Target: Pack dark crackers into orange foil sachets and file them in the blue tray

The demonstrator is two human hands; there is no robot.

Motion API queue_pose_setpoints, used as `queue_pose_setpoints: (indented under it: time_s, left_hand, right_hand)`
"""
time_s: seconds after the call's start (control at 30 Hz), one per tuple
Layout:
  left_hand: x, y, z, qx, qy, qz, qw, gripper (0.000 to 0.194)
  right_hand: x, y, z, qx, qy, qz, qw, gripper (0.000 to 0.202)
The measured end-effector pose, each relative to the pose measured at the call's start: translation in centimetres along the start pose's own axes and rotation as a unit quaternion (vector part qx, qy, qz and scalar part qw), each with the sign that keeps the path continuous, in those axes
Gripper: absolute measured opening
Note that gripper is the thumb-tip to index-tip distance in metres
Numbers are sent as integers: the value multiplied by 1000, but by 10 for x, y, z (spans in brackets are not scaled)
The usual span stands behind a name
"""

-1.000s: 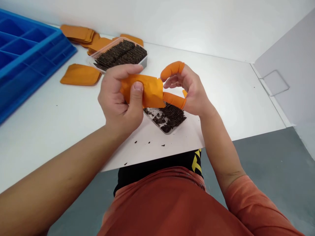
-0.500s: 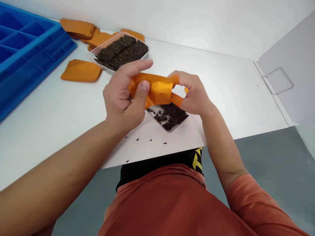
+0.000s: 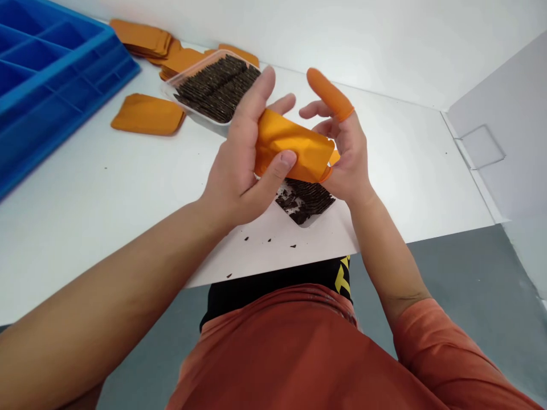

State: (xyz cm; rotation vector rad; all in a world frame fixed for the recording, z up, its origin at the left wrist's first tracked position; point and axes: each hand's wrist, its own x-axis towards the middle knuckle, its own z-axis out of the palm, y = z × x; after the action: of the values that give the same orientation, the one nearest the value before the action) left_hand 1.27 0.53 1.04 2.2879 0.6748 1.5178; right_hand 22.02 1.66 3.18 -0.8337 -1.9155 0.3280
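Note:
An orange packet (image 3: pixel 299 142) lies across my left hand (image 3: pixel 248 154), pinned by the thumb in front, with the fingers behind it. My right hand (image 3: pixel 346 142) is at the packet's right end, its index finger raised in an orange finger cover and its thumb at the packet's lower corner, partly hidden. Under the hands sits a small tray (image 3: pixel 304 224) with dark thin pieces in a row and loose crumbs. Behind my left hand is a larger clear container (image 3: pixel 194 117) filled with rows of dark thin pieces.
A blue divided crate (image 3: pixel 85 74) stands at the left. Stacked orange packets (image 3: pixel 141 37) lie at the back, and another orange packet (image 3: pixel 147 115) lies nearer. Dark crumbs dot the front of the white table (image 3: pixel 405 159). A wall runs behind.
Both hands and the packet have shifted, the packet moving right and tilting down at its right end. My right index finger has lifted away from the packet and now points up.

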Motion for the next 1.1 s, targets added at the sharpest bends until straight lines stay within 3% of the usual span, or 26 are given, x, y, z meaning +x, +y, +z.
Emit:
queue_pose_setpoints:
  time_s: [0.07, 0.13, 0.3, 0.4, 0.47, 0.57, 0.63, 0.7, 0.8, 0.93, 1.1]
  left_hand:
    - [2, -5, -7, 28, -53, -19, 998, 94]
    - [3, -6, -13, 30, -83, -35, 995, 99]
    - [3, -5, -11, 61, -94, 30, 993, 97]
    - [1, -6, -4, 72, -91, 62, 991, 103]
    - [-1, -6, -1, 63, -69, 56, 994, 96]
    - [-2, -1, -2, 16, -25, -34, 999, 72]
    - [1, 4, -6, -24, -40, -115, 992, 56]
    - [6, 10, -12, -44, -91, -158, 982, 57]
    - [13, 17, -19, -23, -139, -151, 978, 60]
    - [15, 18, -23, 35, -159, -124, 979, 53]
    - [11, 16, -20, 19, -179, -140, 974, 49]
  right_hand:
    - [0, -3, 0, 15, 8, 19, 1000, 73]
    - [1, -3, 0, 48, 3, 31, 998, 73]
    - [3, 13, 0, 201, -10, -33, 979, 31]
    - [3, 20, -1, 240, -16, -2, 971, 38]
    - [4, 18, -2, 227, -43, 57, 971, 38]
    - [5, 11, -4, 216, -75, 101, 968, 26]
    - [7, 7, -6, 248, -60, 111, 961, 26]
    - [9, 5, -7, 273, -43, 133, 952, 36]
    - [12, 4, -12, 283, -54, 157, 945, 45]
    - [12, 0, -19, 273, -97, 191, 938, 40]
    - [15, -4, -28, 241, -153, 214, 934, 37]
